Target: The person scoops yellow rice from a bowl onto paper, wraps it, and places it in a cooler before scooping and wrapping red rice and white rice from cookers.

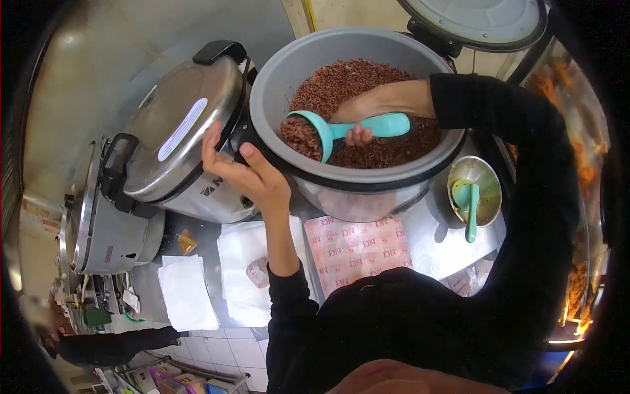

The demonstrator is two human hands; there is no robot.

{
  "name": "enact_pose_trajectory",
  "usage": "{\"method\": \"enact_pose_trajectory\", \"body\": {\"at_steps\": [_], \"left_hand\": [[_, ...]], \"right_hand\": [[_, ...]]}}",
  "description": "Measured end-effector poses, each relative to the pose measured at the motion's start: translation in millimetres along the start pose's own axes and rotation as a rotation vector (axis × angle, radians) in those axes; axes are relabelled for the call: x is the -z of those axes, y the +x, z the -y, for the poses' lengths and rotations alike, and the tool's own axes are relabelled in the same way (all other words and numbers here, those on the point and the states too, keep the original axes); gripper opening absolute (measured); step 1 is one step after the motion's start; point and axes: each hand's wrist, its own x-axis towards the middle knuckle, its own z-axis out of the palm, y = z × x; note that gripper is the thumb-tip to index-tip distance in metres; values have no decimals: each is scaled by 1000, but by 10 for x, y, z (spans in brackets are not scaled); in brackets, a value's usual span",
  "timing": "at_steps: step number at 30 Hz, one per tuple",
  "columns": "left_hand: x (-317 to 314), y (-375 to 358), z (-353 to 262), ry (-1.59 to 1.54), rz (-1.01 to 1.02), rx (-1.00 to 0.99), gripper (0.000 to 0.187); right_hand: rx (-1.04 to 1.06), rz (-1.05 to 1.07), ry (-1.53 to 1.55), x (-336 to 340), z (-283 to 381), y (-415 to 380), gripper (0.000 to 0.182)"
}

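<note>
Turquoise plastic scoop (341,131), grainy red rice (367,82)

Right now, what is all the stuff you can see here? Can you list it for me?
rice pot: 1, grey, centre, tilted, holding red-brown rice
scoop: 1, teal, in the pot, loaded with rice
closed cookers: 2, silver with black handles, left
open lid: 1, grey, top right
metal bowl: 1, silver, right of the pot, with a second teal scoop in it
printed sheet: 1, pink and white, on the counter below the pot
white papers: 2, on the counter, left
another person's sleeve: 1, black, bottom left
left hand: on the pot's rim
right hand: gripping the scoop handle
</note>
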Motion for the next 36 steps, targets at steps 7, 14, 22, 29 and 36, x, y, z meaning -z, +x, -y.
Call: {"method": "enact_pose_trajectory", "body": {"at_steps": [7, 14, 22, 29, 36], "left_hand": [[192, -205, 88, -278, -173, 127, 25], [1290, -1866, -387, -99, 841, 605, 20], [1812, -3178, -661, 394, 1289, 261, 93], [1811, -3232, -646, 410, 1252, 246, 94], [1841, -3276, -592, 378, 1232, 298, 94]], "right_hand": [[134, 66, 278, -155, -169, -584, 37], [521, 133, 451, -946, -682, -1341, 37], [340, 355, 1226, -1856, -2687, -115, 40], [447, -496, 823, -1591, -3319, 676, 35], [373, -1169, -1033, -1824, -3386, 1206, 58]]}}
